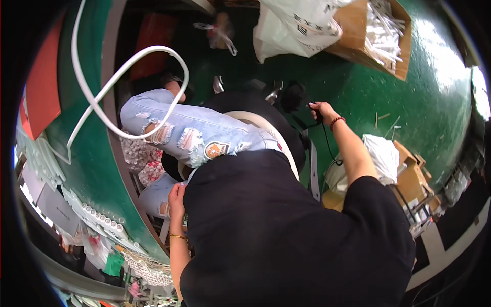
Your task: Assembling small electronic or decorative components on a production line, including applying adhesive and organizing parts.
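Observation:
My right hand [323,111] is held out over the floor, fingers closed around part of a black cord [328,143]. The cord hangs down from it toward some white bags. Just left of that hand is a dark, blurred object [293,96] whose kind I cannot make out. My left hand [177,198] is at my waist, beside the hem of my black shirt [230,179] and my ripped jeans [204,135]. Its fingers are drawn together; what they hold, if anything, is hidden. Under me is a round black stool seat [225,104] with a pale rim.
A looped white tube [184,77] hangs in front on the left, above a green table [82,169]. White tubes [105,221] lie along that table's far side. Ahead stand a white bag [294,30] and a carton [402,46] of white sticks. More bags [381,156] and cardboard lie at right.

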A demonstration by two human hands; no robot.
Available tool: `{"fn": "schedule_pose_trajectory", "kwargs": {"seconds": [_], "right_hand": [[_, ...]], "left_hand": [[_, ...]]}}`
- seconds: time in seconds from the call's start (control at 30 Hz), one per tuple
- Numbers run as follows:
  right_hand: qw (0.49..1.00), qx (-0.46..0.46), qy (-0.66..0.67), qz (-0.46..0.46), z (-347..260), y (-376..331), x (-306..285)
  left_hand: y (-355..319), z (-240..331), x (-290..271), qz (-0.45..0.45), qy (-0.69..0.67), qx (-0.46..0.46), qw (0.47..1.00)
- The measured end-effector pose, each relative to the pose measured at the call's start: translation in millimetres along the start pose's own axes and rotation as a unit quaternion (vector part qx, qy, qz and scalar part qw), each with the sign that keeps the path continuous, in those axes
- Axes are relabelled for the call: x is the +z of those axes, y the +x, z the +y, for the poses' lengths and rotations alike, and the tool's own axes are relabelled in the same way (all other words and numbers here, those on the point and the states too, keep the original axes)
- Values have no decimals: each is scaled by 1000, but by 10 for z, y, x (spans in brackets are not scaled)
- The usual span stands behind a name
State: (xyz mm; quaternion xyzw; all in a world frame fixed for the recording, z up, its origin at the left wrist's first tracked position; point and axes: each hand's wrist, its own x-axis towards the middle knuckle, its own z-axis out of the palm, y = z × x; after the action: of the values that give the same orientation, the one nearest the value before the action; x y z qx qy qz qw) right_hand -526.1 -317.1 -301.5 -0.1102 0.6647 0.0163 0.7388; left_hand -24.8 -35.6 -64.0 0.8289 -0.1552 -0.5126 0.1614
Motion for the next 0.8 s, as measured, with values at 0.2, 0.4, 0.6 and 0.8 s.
{"fn": "schedule_pose_trajectory", "kwargs": {"seconds": [0.2,0.4,0.6,0.8], "right_hand": [[997,7,69,-29,-68,-987,-40],[984,-54,170,-4,117,-1514,143],[945,-71,318,30,474,-2049,-56],[957,-4,264,117,797,-2346,-69]], "left_hand": [[201,28,-10,-25,6,54,998],[472,-586,-129,-34,-22,69,997],[778,-1178,-108,-26,-110,129,985],[857,-1206,-67,-24,-135,162,977]]}}
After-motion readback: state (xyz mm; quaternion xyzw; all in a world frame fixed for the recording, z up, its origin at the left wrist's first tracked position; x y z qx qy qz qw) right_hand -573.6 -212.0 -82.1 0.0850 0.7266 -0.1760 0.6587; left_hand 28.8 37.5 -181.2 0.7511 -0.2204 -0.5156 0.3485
